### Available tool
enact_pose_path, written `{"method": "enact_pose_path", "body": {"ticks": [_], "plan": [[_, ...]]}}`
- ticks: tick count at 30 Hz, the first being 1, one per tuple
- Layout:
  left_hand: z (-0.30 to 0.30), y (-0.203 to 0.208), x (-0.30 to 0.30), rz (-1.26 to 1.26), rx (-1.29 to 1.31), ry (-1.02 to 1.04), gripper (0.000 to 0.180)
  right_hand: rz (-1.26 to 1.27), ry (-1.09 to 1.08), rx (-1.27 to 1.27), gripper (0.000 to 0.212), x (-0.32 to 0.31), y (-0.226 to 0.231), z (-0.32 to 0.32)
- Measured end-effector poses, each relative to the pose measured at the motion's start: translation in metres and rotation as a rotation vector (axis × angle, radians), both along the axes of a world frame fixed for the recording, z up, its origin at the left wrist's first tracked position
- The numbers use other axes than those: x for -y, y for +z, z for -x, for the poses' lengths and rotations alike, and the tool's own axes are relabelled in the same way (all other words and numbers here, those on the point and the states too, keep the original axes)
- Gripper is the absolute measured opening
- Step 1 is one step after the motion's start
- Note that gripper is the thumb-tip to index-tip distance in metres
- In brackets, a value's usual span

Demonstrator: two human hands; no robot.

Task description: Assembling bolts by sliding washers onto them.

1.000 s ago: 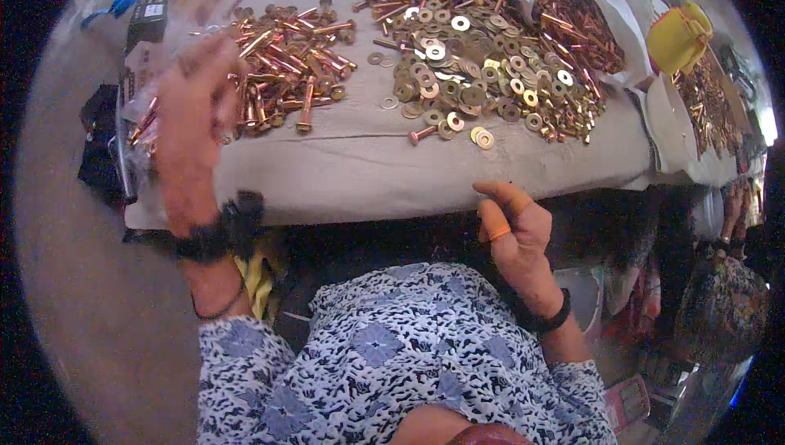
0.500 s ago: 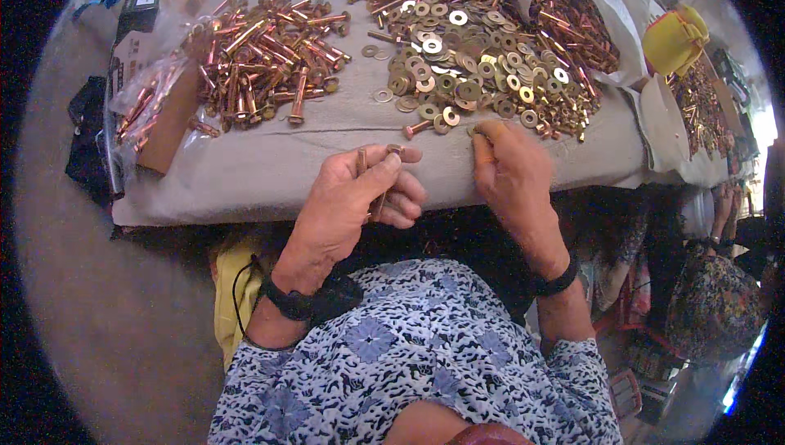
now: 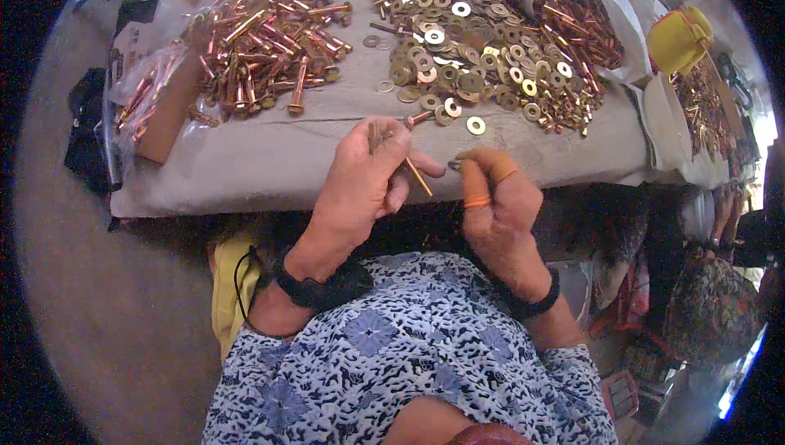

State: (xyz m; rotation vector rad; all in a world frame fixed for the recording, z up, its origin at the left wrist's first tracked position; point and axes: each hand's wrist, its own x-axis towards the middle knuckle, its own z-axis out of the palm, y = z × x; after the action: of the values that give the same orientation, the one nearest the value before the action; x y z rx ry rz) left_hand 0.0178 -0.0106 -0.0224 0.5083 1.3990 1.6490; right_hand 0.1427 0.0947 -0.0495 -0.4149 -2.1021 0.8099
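Observation:
My left hand point(image 3: 353, 179) is closed around a brass-coloured bolt point(image 3: 419, 177), whose thin shank sticks out toward the lower right. Its head is hidden by the fingers, and whether another bolt is tucked in the palm I cannot tell. Just to the right, my right hand point(image 3: 505, 204) pinches a small flat washer point(image 3: 456, 164) between thumb and forefinger, which wear orange finger covers. The two hands are close but apart, over the table's near edge. Beyond them spreads a heap of washers point(image 3: 470, 56), with a single washer point(image 3: 476, 125) lying in front of it.
A pile of copper-coloured bolts point(image 3: 266, 60) covers the left of the cloth-topped table point(image 3: 245, 159), beside a cardboard flap point(image 3: 170, 114) and bagged bolts. Small nuts point(image 3: 564, 114) lie right of the washers. Further right are a sack of bolts point(image 3: 576, 15) and a yellow cloth point(image 3: 680, 40).
My right hand has drawn back from the washer heap toward my left hand, bringing a washer. The bolt in my left hand has turned so its shank points down and right.

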Motion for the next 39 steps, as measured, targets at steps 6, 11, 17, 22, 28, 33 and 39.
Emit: {"method": "enact_pose_path", "body": {"ticks": [6, 11, 17, 22, 28, 33, 39], "plan": [[-0.008, -0.006, -0.006, -0.109, -0.012, 0.174, 0.016, 0.094, 0.039, -0.033, 0.007, 0.016, -0.005, 0.004], [-0.006, -0.012, -0.006, -0.204, 0.218, 0.168, 0.015, 0.179, 0.03, -0.026, 0.01, 0.016, -0.012, 0.002], [-0.009, -0.015, -0.005, -0.296, 0.387, 0.178, 0.012, 0.243, 0.087, -0.041, 0.014, 0.014, -0.015, 0.002], [-0.01, -0.015, -0.005, -0.252, 0.348, 0.149, 0.016, 0.535, 0.241, -0.146, 0.017, 0.011, -0.017, -0.004], [-0.028, -0.005, -0.004, -0.02, 0.078, 0.154, 0.023, 0.522, 0.188, -0.144, 0.019, 0.002, -0.01, -0.004], [-0.034, -0.011, -0.006, 0.071, -0.03, 0.14, 0.027, 0.767, 0.273, -0.137, 0.022, 0.008, -0.008, -0.007], [-0.036, 0.002, -0.009, 0.158, -0.118, -0.039, 0.024, 0.73, 0.29, -0.056, 0.022, -0.006, 0.001, -0.014]]}}
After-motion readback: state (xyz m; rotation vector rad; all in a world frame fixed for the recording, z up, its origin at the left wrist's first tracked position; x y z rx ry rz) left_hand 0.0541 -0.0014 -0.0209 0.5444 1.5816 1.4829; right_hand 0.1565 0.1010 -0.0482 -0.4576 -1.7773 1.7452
